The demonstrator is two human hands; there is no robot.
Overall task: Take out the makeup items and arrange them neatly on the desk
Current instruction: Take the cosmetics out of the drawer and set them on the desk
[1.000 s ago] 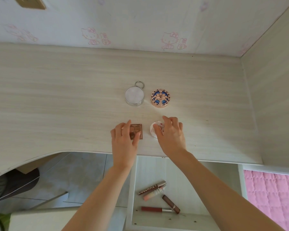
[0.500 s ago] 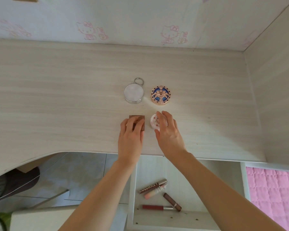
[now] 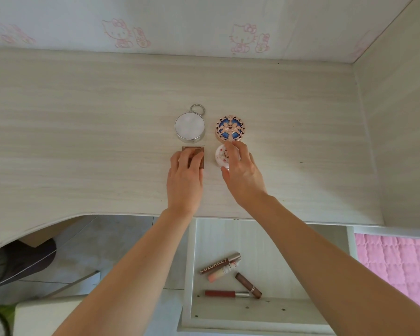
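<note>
Left grip [image 3: 186, 172]: fingers laid flat and loosely spread on top of a small brown square palette [image 3: 194, 156], pressing it onto the counter [image 3: 83, 141]; not a pinch, the palette's far edge and right side show past the fingertips. Right grip [image 3: 241, 169]: fingers curved over a small white round compact [image 3: 221, 157] with a pink pattern, thumb at its near edge, index at its far edge, so it pinches the compact lightly across its width. Both items rest on the counter, side by side with a narrow gap.

Just beyond the left grip: a silver round mirror case [image 3: 190, 128] with a ring at its far side. Just beyond the right grip: a round compact with a blue and rose-gold lid [image 3: 230, 128], nearly touching the white one. The four form a two-by-two block.

Nearer than both grips, below the counter edge, an open drawer [image 3: 252, 314] holds four tubes: a brown lettered tube [image 3: 220, 263], a pink tube [image 3: 222, 272] touching it, a brown lipstick [image 3: 248, 285], a red gloss [image 3: 224, 293].
</note>
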